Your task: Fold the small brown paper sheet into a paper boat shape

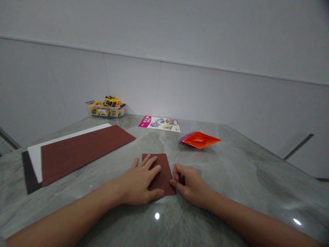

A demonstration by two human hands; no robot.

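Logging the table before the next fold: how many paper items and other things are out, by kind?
Small brown folded paper under the left hand, with the right hand at its edge: 1
Large sheets (brown, white, black): 3
Orange folded paper on a coloured stack: 1
Printed instruction sheet: 1
Yellow toy truck: 1
Total: 7

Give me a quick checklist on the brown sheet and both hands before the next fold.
1. Left hand flat on the small brown sheet, holding it down: ok.
2. Right hand pinching the sheet's right edge: ok.
3. Sheet flat on the table: ok.
4. Corners lined up: cannot tell, the hands cover the near edge.
5. Orange folded paper apart from the sheet: ok.
6. Large brown sheet apart from the left hand: ok.
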